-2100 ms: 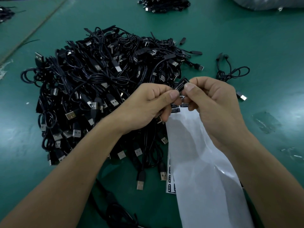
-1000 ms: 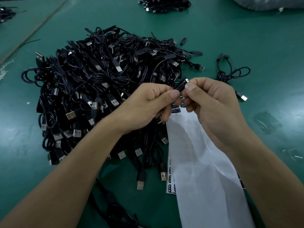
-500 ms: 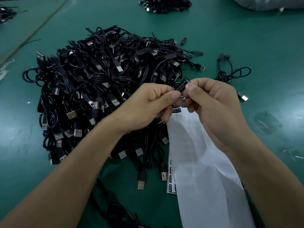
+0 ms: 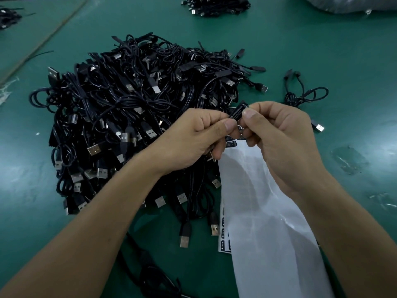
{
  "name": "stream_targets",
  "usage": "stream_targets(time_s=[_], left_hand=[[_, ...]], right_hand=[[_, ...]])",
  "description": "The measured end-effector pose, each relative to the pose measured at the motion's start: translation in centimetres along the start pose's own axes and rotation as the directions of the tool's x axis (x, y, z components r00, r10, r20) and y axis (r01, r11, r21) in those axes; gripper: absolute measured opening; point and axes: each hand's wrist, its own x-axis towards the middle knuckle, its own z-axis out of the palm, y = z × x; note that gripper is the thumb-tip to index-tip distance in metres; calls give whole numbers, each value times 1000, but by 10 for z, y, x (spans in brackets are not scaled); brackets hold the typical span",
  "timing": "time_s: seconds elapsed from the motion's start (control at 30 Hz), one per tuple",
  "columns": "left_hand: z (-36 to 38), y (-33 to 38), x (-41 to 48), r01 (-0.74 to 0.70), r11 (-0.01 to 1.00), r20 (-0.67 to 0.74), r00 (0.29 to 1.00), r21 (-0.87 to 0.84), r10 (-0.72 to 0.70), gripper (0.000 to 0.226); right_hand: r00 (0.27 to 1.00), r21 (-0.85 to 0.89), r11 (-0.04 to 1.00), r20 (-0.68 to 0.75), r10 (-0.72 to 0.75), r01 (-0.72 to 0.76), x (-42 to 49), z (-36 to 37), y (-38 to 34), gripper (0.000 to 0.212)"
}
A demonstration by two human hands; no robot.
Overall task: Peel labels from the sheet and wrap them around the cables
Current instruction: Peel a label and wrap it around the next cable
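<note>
A small black label (image 4: 238, 111) with white print is pinched between both hands above the table. My left hand (image 4: 193, 140) grips its lower left end with thumb and forefinger. My right hand (image 4: 277, 136) pinches its upper right end. Whether a cable runs inside the label is hidden by the fingers. The long white label sheet (image 4: 264, 211), mostly bare backing, hangs from under my right hand toward me; a few black labels (image 4: 231, 144) remain at its top. A big heap of black USB cables (image 4: 133, 117) lies to the left.
A single coiled cable (image 4: 305, 95) lies right of the heap on the green table (image 4: 322, 50). Another cable pile (image 4: 217, 5) sits at the far edge, a smaller one (image 4: 8, 17) far left. A second label sheet (image 4: 224, 237) peeks from under the backing. Clear tape scraps (image 4: 348, 158) lie at right.
Almost nothing differs; both hands keep pinching the black label in the same place, with only slight finger shifts.
</note>
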Motion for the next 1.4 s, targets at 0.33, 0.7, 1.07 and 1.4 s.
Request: stream_targets(time_s=[0.33, 0.7, 1.07, 1.4], left_hand=[[0, -2, 1, -15, 1000, 2, 1000, 13, 15, 27], [0, -1, 0, -16, 1000, 7, 1000, 18, 16, 27], [1, 0, 0, -17, 1000, 2, 1000, 24, 17, 28], [0, -1, 0, -29, 1000, -15, 999, 6, 30, 30]], right_hand=[[1000, -14, 1000, -16, -10, 9, -1, 0, -1, 18], [999, -14, 1000, -33, -13, 12, -1, 1, -1, 18], [998, -33, 999, -52, -40, 39, -2, 1, -2, 17], [988, -98, 988, -90, -125, 116, -1, 2, -1, 17]])
